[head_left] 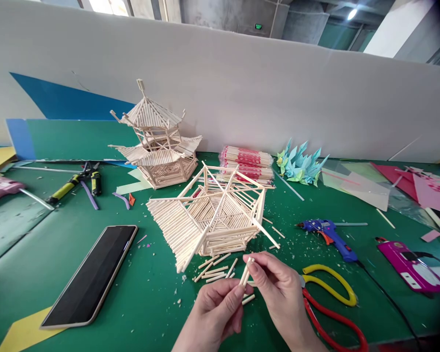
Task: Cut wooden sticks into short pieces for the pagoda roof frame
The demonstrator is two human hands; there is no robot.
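Observation:
My left hand (218,308) and my right hand (278,288) meet low in the middle, both pinching a couple of short wooden sticks (246,273) held upright between the fingertips. Just beyond them lies a half-built hexagonal roof frame of wooden sticks (212,220) on the green table. Several cut stick pieces (214,271) lie loose between the frame and my hands. A finished two-tier stick pagoda (156,142) stands further back to the left.
A black phone (91,274) lies at the left. Yellow-handled cutters (78,181) sit far left. A blue glue gun (328,234), yellow-and-red handled shears (333,303) and a pink tool (410,269) lie at the right. Wrapped stick bundles (247,164) and paper cranes (300,164) rest by the white wall.

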